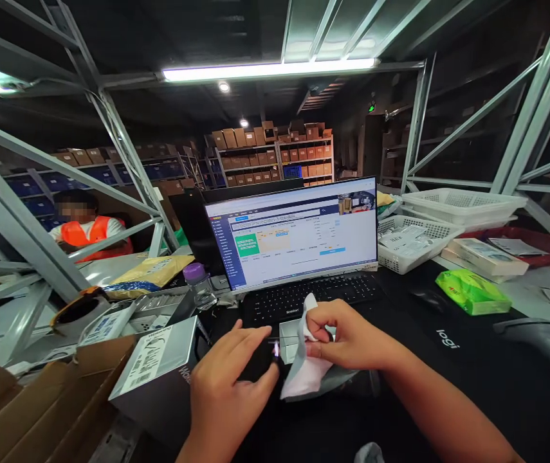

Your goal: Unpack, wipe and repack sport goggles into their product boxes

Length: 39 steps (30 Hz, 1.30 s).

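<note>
My left hand (233,373) is curled, with thumb and index finger at either side of a small dark glossy object (275,350) that catches a purple-white glint; its kind I cannot make out. Just to the right, my right hand (342,331) pinches a crumpled white cloth (306,376), which hangs down from the closed fingers. Behind the cloth, partly covered, a small pale rectangular piece (288,341) shows in front of the keyboard (313,299). Beside my left wrist stands a grey box (159,366) with a printed label on top.
A lit monitor (298,238) stands behind the keyboard. On the right are a green tissue pack (472,291), a grey handheld scanner (535,337) and white baskets (414,244). An open cardboard box (47,405), a purple-lidded jar (200,286) and a person in an orange vest (91,228) are left.
</note>
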Each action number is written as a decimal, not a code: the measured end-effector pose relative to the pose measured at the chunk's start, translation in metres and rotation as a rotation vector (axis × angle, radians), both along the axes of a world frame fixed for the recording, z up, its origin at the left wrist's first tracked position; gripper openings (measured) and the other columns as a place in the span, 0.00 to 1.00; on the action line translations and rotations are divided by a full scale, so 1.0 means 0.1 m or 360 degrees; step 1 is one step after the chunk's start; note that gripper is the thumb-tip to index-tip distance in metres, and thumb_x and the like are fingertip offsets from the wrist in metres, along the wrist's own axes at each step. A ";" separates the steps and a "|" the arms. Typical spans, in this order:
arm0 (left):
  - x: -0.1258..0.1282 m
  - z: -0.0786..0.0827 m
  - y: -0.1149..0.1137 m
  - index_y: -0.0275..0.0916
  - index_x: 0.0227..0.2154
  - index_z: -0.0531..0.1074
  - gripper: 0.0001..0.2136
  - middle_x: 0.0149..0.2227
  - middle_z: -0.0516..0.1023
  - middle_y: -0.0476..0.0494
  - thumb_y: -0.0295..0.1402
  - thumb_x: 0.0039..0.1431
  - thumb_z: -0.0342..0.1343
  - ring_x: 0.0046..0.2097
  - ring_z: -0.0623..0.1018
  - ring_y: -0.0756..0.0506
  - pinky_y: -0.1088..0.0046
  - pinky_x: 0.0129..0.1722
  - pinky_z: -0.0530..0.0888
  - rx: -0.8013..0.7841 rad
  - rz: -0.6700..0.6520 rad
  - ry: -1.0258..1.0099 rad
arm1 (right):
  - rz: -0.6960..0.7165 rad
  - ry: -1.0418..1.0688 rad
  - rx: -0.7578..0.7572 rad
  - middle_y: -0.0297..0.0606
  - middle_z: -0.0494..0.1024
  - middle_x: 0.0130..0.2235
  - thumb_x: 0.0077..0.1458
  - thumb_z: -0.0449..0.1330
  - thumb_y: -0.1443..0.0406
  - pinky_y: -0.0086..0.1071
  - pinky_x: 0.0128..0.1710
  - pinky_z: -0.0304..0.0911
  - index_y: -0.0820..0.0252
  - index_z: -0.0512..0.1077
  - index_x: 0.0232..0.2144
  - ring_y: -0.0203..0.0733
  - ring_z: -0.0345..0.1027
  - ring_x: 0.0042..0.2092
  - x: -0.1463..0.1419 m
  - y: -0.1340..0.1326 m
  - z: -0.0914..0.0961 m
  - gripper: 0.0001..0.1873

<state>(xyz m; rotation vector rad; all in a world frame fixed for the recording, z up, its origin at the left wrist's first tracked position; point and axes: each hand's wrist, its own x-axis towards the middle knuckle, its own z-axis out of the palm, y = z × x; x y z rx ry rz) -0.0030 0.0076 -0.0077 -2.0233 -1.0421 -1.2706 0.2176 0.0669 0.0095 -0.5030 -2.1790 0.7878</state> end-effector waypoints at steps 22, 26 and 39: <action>-0.06 -0.04 0.05 0.45 0.36 0.79 0.10 0.35 0.84 0.50 0.41 0.53 0.64 0.43 0.84 0.40 0.58 0.51 0.79 -0.0581 0.0286 -0.0877 | -0.0625 0.0284 -0.0315 0.29 0.65 0.27 0.56 0.63 0.55 0.28 0.31 0.54 0.54 0.56 0.24 0.37 0.61 0.30 0.58 0.62 0.02 0.21; -0.01 0.00 0.08 0.47 0.38 0.77 0.12 0.37 0.84 0.49 0.44 0.53 0.62 0.43 0.83 0.41 0.59 0.50 0.78 -0.0870 0.0288 -0.1190 | -0.1423 -0.0551 -0.0095 0.33 0.74 0.31 0.56 0.63 0.66 0.31 0.36 0.57 0.57 0.66 0.31 0.42 0.67 0.36 0.96 0.98 -0.09 0.07; -0.10 -0.02 0.13 0.50 0.41 0.77 0.10 0.40 0.82 0.50 0.42 0.57 0.61 0.45 0.82 0.40 0.54 0.52 0.76 -0.0755 0.0346 -0.1159 | -0.0559 -0.1508 0.0156 0.40 0.83 0.46 0.45 0.75 0.59 0.35 0.45 0.69 0.55 0.78 0.48 0.51 0.77 0.47 0.30 0.30 -0.05 0.26</action>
